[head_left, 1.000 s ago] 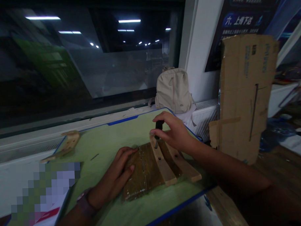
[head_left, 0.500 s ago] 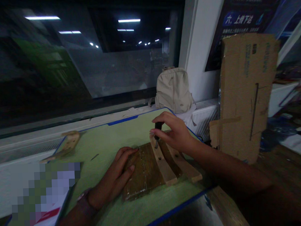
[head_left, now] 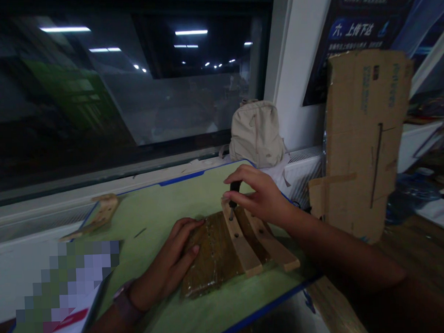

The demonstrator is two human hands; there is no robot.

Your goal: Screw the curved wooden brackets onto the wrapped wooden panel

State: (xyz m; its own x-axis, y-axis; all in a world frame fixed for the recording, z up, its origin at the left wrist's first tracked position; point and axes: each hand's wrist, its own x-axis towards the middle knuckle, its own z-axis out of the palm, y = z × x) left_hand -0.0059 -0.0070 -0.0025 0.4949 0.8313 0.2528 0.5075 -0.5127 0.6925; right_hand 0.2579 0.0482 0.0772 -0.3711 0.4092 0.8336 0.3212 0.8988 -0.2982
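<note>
My right hand (head_left: pixel 257 192) grips the black handle of a screwdriver (head_left: pixel 234 191) between thumb and fingers. The screwdriver stands nearly upright, its metal shaft meeting a hole in a curved wooden strip (head_left: pixel 247 255). A second curved wooden strip (head_left: pixel 279 249) lies alongside, partly under my right hand. Both strips rest on a brown wooden board (head_left: pixel 210 249) with a shiny, film-like edge. My left hand (head_left: pixel 179 248) lies on the board's left side, fingers stretched out. Whether a screw sits beneath the screwdriver tip is too small to tell.
The board lies on a green tabletop (head_left: pixel 154 207) with blue edging. Another wooden piece with holes (head_left: pixel 106 209) is at the far left corner, near a blurred printed packet (head_left: pixel 77 293). A beige backpack (head_left: pixel 255 133) stands behind; a large cardboard sheet (head_left: pixel 367 147) leans at right.
The screwdriver handle leans slightly more to the right in my right hand. My left hand stays on the board, and the view has shifted very slightly.
</note>
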